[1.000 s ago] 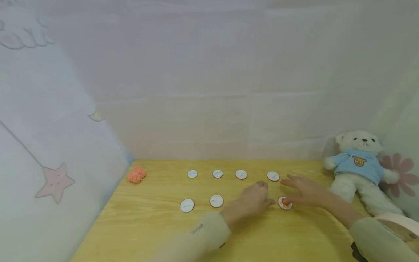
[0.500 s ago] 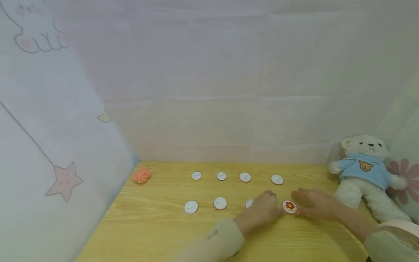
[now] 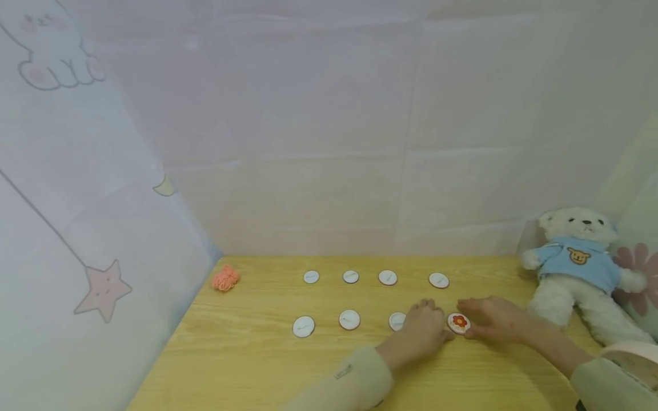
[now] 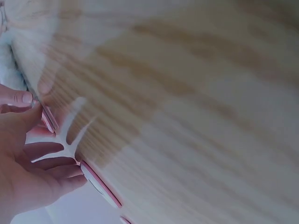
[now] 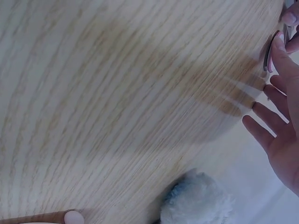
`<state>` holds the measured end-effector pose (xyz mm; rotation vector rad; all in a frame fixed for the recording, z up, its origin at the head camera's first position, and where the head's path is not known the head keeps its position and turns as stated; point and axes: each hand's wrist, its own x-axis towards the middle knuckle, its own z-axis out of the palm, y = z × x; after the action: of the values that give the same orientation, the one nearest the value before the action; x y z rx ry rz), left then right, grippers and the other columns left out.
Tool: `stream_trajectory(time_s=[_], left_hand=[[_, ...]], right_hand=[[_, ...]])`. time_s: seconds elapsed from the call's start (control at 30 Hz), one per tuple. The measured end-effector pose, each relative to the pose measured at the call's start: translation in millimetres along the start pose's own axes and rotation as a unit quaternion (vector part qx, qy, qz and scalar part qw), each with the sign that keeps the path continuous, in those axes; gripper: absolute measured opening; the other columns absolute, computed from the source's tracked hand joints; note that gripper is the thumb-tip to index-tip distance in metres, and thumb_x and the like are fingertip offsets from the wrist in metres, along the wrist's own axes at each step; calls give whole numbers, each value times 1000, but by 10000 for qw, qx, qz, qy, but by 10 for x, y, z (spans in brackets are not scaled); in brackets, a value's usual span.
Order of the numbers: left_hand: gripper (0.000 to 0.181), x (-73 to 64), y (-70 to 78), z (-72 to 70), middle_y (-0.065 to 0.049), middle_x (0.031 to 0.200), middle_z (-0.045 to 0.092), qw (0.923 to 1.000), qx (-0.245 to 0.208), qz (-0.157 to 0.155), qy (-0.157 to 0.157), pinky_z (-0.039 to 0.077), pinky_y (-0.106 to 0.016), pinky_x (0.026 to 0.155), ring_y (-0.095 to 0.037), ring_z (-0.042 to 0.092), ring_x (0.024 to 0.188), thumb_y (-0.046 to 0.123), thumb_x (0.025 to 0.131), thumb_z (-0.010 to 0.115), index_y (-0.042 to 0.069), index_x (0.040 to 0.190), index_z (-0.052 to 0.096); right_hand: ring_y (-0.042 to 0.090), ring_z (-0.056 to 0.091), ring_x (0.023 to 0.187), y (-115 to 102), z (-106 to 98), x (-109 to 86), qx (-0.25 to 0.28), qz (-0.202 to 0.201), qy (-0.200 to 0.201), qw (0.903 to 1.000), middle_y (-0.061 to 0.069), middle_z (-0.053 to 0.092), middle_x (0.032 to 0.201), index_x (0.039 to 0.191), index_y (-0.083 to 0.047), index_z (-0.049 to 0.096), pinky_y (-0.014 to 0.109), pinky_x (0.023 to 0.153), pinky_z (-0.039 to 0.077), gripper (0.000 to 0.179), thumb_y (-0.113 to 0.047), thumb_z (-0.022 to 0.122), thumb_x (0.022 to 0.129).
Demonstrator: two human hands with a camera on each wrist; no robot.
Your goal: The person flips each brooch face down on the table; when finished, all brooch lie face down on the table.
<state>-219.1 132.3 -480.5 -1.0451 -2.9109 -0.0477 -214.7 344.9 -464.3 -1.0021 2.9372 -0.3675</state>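
A round pin badge with a red flower (image 3: 458, 323) lies face up on the table between the two hands. My right hand (image 3: 496, 319) is at its right side, with the thumb at the badge edge (image 5: 269, 58) and the other fingers extended in the right wrist view. My left hand (image 3: 421, 331) is at its left, thumb pointing towards the badge and fingers loosely extended in the left wrist view. Beside the left fingers, a white-backed badge (image 3: 397, 321) is partly hidden by that hand. Whether the left thumb touches the flower badge is unclear.
Several white-backed badges lie in two rows, including a front badge (image 3: 349, 319) and a back badge (image 3: 439, 280). Coral yarn (image 3: 225, 278) lies at the back left. A white teddy bear (image 3: 578, 268) in a blue top sits against the right wall.
The left hand has moved right, uncovering part of a front-row badge. The right fingers have drawn off the flower badge's face to its side. The head view has shifted slightly.
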Motion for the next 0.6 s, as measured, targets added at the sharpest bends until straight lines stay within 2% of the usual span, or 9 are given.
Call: stream_trajectory(time_s=[0.17,0.3,0.4,0.53,0.6], left_hand=[[37,29,41,-8,3,120,62,9998,-121,-86,-129,48,-30,97,-13,53,120,57,88,63,23,101,73],[40,42,61,-11,1,130,60,9998,-44,-112,-167,45,-33,101,-15,50,127,56,90,61,24,111,71],[41,46,80,-3,4,125,61,9996,138,-194,-119,47,-31,98,-12,52,122,57,90,59,25,112,71],[41,43,108,-5,7,110,63,9984,397,-377,-145,50,-28,87,-8,55,109,60,89,58,25,108,70],[41,45,119,-11,8,110,63,9979,460,-420,-187,51,-28,86,-8,55,109,61,89,58,26,107,70]], right_hand=[[39,64,104,-15,-9,4,-109,-29,67,9999,22,64,120,117,2,67,53,85,53,50,-37,73,87],[41,64,104,-28,10,-5,-68,36,214,9997,23,64,120,115,0,68,55,85,53,46,-36,73,87],[46,60,107,-44,46,-25,-46,-8,399,9992,25,64,120,115,2,68,59,87,50,46,-35,72,88],[47,58,110,-59,115,-49,-177,-171,721,9971,24,64,120,116,1,69,61,87,49,46,-36,70,89],[46,59,109,-59,135,-54,-223,-239,818,9961,24,63,121,116,1,69,60,86,49,46,-37,70,89]])
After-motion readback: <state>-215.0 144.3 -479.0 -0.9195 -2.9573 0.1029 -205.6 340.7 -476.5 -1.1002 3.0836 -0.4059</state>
